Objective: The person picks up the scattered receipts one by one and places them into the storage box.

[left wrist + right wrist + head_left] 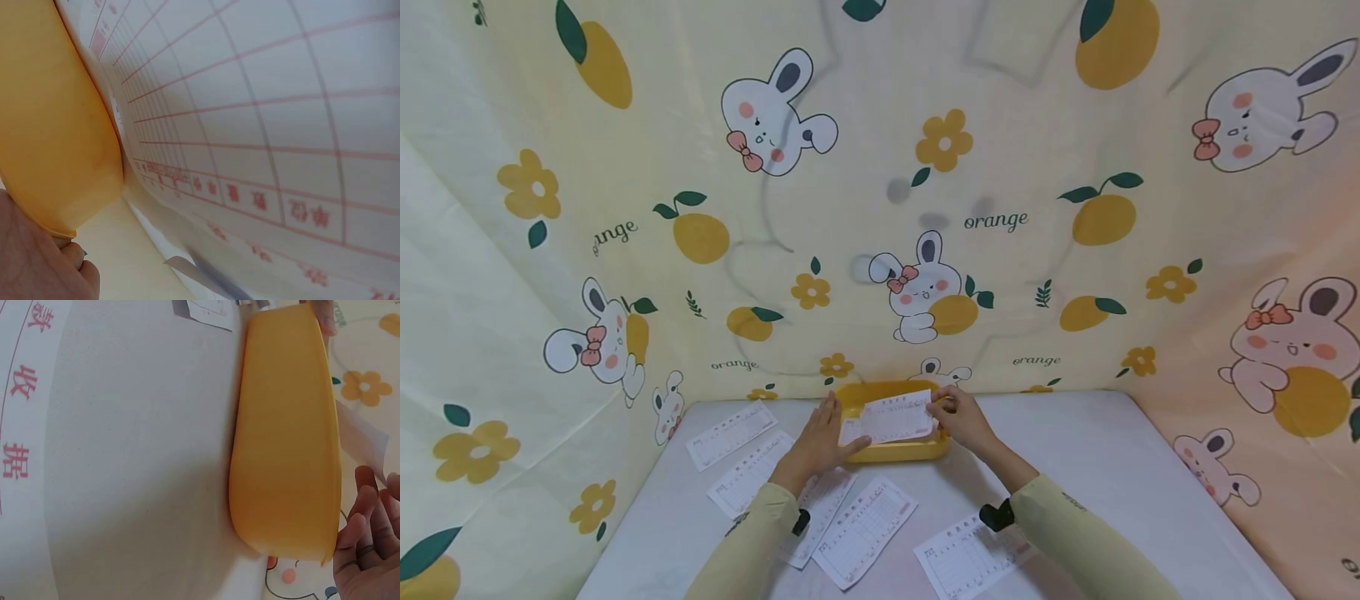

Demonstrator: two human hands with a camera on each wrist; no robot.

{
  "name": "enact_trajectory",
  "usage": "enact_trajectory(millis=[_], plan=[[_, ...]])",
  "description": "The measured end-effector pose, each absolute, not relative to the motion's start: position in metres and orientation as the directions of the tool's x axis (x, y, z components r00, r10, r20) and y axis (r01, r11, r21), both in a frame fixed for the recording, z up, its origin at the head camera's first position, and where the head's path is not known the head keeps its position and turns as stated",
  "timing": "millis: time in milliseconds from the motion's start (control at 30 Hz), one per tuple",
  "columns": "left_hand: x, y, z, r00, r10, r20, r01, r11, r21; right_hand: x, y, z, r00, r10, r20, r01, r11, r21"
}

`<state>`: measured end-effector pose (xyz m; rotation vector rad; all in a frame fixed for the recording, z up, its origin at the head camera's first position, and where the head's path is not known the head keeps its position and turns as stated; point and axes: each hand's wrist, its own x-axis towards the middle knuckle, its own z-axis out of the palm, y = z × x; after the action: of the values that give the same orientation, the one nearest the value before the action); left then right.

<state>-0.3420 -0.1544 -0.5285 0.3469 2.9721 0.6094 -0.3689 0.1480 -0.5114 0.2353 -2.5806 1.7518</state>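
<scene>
White paper slip (897,417) lies over the yellow tray (895,452), long axis roughly 9-to-3 o'clock, 3 o'clock end above the rim. Right grip (962,421) nearer, pinching that end; slip runs toward 9 from it. Left grip (816,442) spread at tray's 9 o'clock end.

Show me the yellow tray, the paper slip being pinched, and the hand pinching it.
Yellow tray (284,437): right wrist view, on its long outer wall.
Pinched paper slip (897,418): head view, on its printed face.
Right hand (965,419): head view, on its back.
</scene>
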Motion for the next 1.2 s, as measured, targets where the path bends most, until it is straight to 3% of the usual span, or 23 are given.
enact_trajectory(millis=[333, 1200], plan=[[-0.343, -0.154, -0.530, -0.969, 0.243, -0.032, 0.211, 0.895, 0.392, -0.367, 0.150, -0.512, -0.988, -0.089, 0.126, -0.152, 0.422, -0.894], [-0.342, -0.156, -0.530, -0.963, 0.270, -0.018, 0.242, 0.889, 0.389, -0.363, 0.159, -0.516, -0.977, -0.093, 0.190, -0.211, 0.345, -0.915]])
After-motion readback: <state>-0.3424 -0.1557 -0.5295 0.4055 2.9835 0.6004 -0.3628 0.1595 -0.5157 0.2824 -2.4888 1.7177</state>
